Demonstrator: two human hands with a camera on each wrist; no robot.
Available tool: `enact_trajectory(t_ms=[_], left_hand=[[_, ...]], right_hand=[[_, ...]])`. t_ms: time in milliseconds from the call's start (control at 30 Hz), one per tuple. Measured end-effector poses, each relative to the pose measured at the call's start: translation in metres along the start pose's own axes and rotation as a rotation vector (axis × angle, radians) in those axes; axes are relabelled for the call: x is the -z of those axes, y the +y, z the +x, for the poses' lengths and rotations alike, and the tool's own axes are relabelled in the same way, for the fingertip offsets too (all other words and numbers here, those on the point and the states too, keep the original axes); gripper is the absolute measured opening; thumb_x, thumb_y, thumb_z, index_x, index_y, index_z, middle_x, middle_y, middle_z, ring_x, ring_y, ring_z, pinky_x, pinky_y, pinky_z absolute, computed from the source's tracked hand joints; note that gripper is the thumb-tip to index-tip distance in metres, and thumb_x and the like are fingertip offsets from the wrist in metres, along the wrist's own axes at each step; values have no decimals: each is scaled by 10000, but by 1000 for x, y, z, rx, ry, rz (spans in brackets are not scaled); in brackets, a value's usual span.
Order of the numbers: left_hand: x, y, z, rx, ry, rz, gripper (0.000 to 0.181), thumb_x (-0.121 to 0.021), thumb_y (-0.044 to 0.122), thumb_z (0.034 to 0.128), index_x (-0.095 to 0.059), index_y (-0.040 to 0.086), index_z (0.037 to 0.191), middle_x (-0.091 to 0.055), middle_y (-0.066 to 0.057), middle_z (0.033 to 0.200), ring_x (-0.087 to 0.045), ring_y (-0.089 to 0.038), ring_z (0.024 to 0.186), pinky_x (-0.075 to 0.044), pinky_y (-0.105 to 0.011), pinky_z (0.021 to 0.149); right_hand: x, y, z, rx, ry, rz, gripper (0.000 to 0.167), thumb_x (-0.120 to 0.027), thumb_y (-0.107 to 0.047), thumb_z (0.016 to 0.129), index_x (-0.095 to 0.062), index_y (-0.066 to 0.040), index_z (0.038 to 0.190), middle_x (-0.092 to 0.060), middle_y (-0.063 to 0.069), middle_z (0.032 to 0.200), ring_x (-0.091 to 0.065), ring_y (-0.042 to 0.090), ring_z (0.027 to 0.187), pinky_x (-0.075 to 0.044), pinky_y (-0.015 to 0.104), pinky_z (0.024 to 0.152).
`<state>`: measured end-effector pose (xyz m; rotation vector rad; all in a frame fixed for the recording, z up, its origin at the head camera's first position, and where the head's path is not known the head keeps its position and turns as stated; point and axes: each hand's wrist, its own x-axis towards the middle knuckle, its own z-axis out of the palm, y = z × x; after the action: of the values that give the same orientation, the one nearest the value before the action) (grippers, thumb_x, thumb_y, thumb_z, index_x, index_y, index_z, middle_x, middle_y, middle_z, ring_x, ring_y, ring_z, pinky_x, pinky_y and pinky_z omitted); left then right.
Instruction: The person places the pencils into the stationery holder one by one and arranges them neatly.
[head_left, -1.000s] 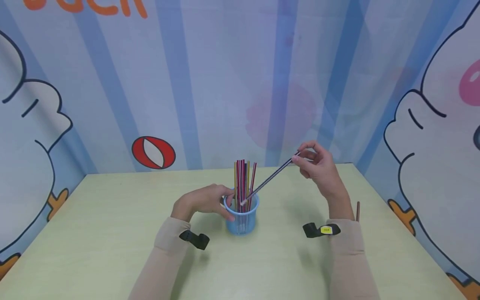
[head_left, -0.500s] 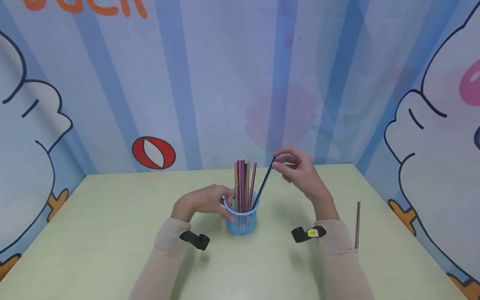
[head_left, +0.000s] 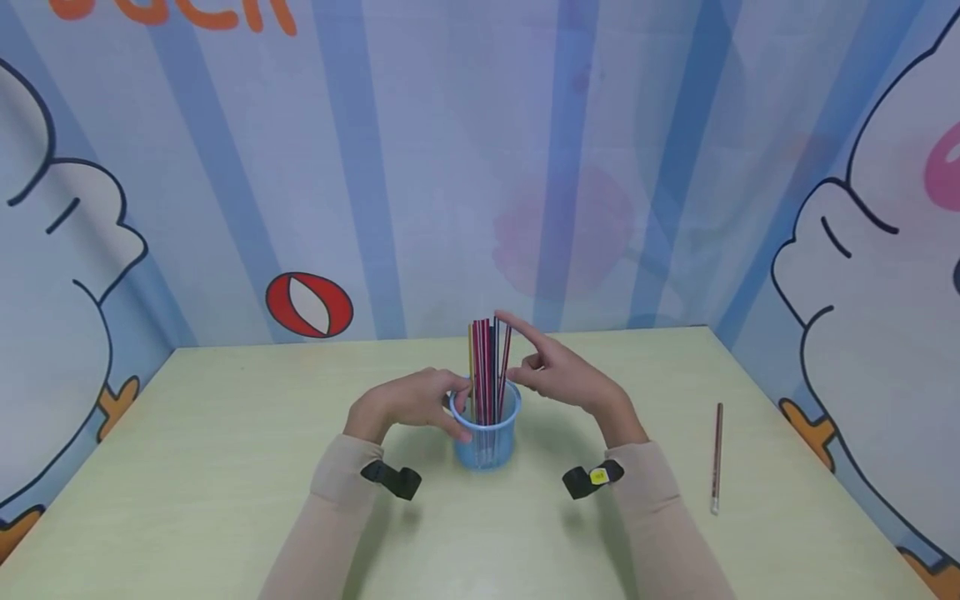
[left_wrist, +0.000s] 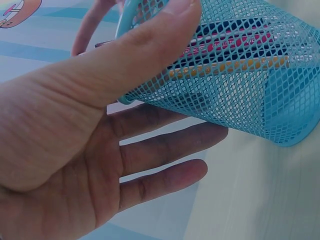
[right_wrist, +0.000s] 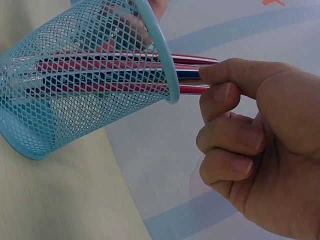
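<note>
Near the table's middle stands a light-blue mesh pencil cup (head_left: 484, 446) with several upright pencils (head_left: 482, 367), mostly red-striped, one yellow. My left hand (head_left: 412, 398) grips the cup's rim at its left side, thumb across the mesh; its other fingers stretch out loosely below in the left wrist view. At the cup's right, my right hand (head_left: 566, 371) has its index finger straight, the tip on top of a dark blue pencil (head_left: 495, 358) standing in the cup. Its thumb lies close to the pencils, and its remaining fingers are curled with nothing in them, as the right wrist view shows.
A brownish pencil (head_left: 717, 458) lies alone on the pale table (head_left: 247, 467) at the right. Behind the table hangs a striped blue backdrop (head_left: 450, 167) with cartoon figures. Black wrist cameras (head_left: 592, 477) sit on both beige sleeves.
My right hand has moved left, bringing the dark pencil from a slant at the rim to upright among the others, and its pinch has loosened. The left hand has stayed on the cup.
</note>
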<state>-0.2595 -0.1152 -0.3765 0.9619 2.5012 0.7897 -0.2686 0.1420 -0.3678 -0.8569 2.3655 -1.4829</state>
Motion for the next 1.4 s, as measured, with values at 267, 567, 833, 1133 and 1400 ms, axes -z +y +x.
enact_trajectory(t_ms=[267,567,833,1133,1400], left_hand=[[-2,0,1,-7,-8,0,361,-871,260,780,-554,97,836,-493,54,754,-440,-90,692,-386,-272,661],[-1,2,1,1,-17,11,362,-871,280,778,-555,114,838,-488,51,758,-433,-95,694,-377,-274,661],[0,2,-1,-4,-9,10,360,-873,261,772,-548,116,825,-463,52,746,-411,-101,688,-368,-271,654],[0,0,0,9,-2,6,372,-876,272,767,-543,117,823,-463,48,749,-403,-99,681,-364,-276,651],[-1,0,0,4,1,20,365,-875,276,767,-544,132,821,-447,56,729,-393,-93,667,-357,-274,646]], right_hand=[[0,2,-4,-19,-34,-36,784,-548,-104,1007,-156,-502,1557,-405,14,620,-374,182,558,-383,320,566],[18,1,-16,-61,0,-49,787,-570,-154,1004,-144,-549,1535,-392,19,635,-372,190,583,-382,333,581],[54,12,-38,-115,65,-30,689,-550,-199,1031,-205,-509,1541,-396,39,667,-352,181,597,-363,318,578],[95,35,-79,-233,91,-68,568,-580,-248,1024,-362,-320,1544,-630,165,1016,-350,163,531,-380,300,553],[124,65,-128,-339,159,-87,628,-583,-243,1024,-299,-161,1577,-507,313,1297,-384,175,556,-392,331,565]])
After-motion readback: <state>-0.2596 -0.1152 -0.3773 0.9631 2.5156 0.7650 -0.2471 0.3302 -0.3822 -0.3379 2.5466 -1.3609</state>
